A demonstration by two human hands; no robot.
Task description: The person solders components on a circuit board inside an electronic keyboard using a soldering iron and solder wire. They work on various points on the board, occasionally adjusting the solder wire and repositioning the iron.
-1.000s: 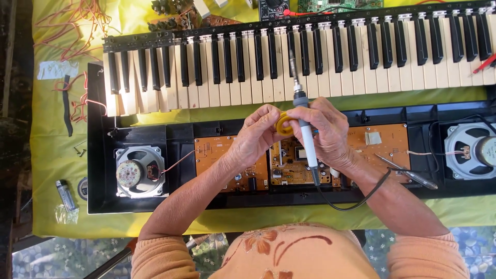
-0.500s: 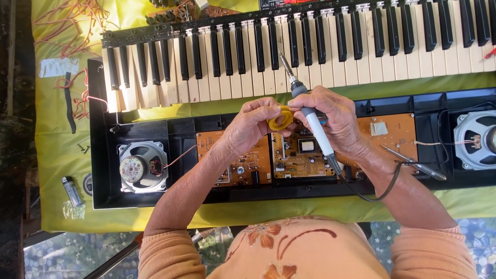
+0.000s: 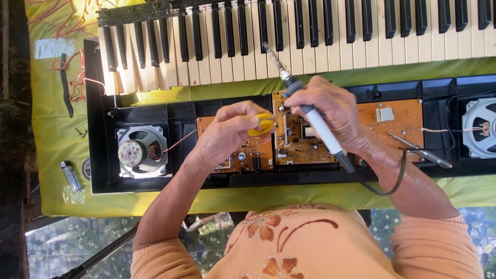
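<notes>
My left hand (image 3: 233,132) holds a small round yellow tin (image 3: 261,125) above the orange circuit board (image 3: 294,137) of an opened electronic keyboard. In my right hand (image 3: 330,111) is a soldering iron (image 3: 310,116) with a white and grey handle; its metal tip points up and left over the black and white keys (image 3: 310,36). The iron's dark cord loops down past my right wrist. Both hands hover close together over the middle of the black casing (image 3: 181,121).
A round speaker (image 3: 140,151) sits in the casing's left end and another (image 3: 481,127) at the right. A screwdriver (image 3: 418,150) lies on the right board. A lighter (image 3: 71,175), red wires (image 3: 77,82) and a black strip lie on the yellow-green cloth (image 3: 62,134).
My two hands have drawn slightly apart, the yellow tin moving left of the iron. The iron's tip now points further up over the keys.
</notes>
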